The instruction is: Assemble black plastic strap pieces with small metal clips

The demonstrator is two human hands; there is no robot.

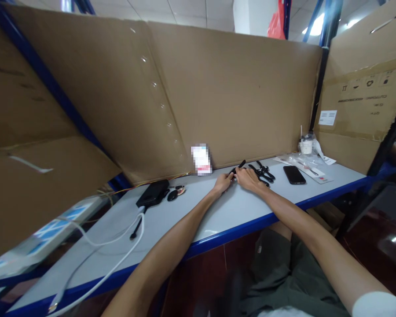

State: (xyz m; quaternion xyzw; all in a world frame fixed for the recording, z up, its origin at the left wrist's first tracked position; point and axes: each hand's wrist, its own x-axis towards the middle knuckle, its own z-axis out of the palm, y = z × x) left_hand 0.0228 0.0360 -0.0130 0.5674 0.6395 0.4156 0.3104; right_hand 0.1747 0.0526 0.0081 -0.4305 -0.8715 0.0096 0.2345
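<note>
Near the back edge of the bench (237, 213), we see the left hand (222, 183) and right hand (248, 179) together, both closed on a slim black object (241, 164). Just right lie black clamp-like tools (265, 172), then a black smartphone (294, 175); toward the left end, a black box-shaped device (154, 192).

1 camera on the person's head looks forward and down across the table (237, 207) at a cardboard wall (234, 97), far enough back to frame the left hand (223, 182), right hand (247, 178) and lap (273, 264).
</note>
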